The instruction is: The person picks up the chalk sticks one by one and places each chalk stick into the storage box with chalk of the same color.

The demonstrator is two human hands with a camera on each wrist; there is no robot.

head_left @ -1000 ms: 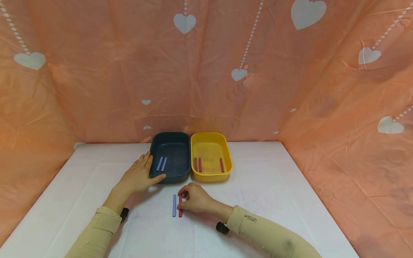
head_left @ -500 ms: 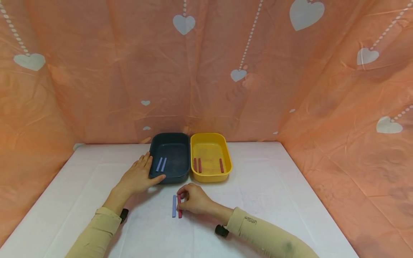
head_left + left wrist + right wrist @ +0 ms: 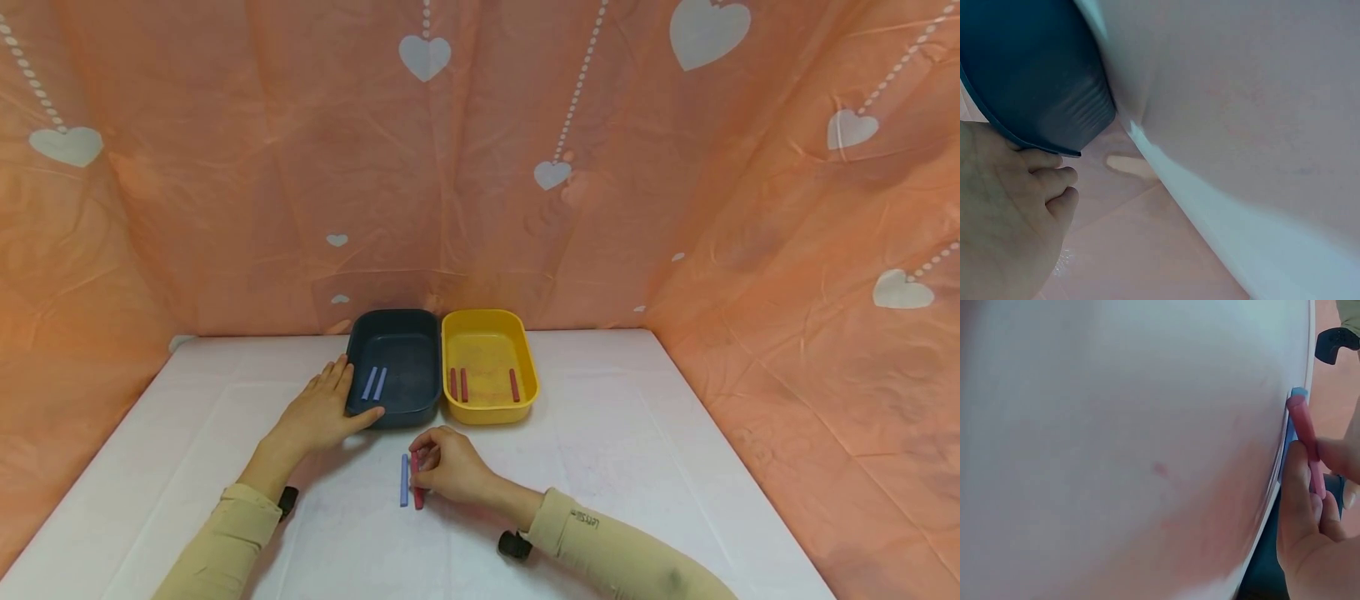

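Observation:
My right hand point(image 3: 456, 468) pinches a red chalk stick point(image 3: 1301, 420) between thumb and fingers, low over the white table. Close to its left, a blue chalk stick point(image 3: 404, 482) lies on the table; both point away from me. My left hand point(image 3: 317, 410) rests against the dark blue tray point(image 3: 405, 418), fingers extended along its left side and thumb at the front rim. Two blue chalk sticks point(image 3: 380, 384) lie inside that tray. In the yellow tray point(image 3: 491, 414) beside it are three red chalk sticks, two at the left and one red stick point(image 3: 514, 385) at the right.
The two trays stand side by side at the back of the white table point(image 3: 600, 467). Behind and at the sides hangs a peach curtain point(image 3: 480, 167) with white hearts. Faint coloured smudges mark the tabletop.
The red chalk stick in my right hand has tilted slightly, its far end leaning left toward the blue one. The left hand and the trays have stayed in place.

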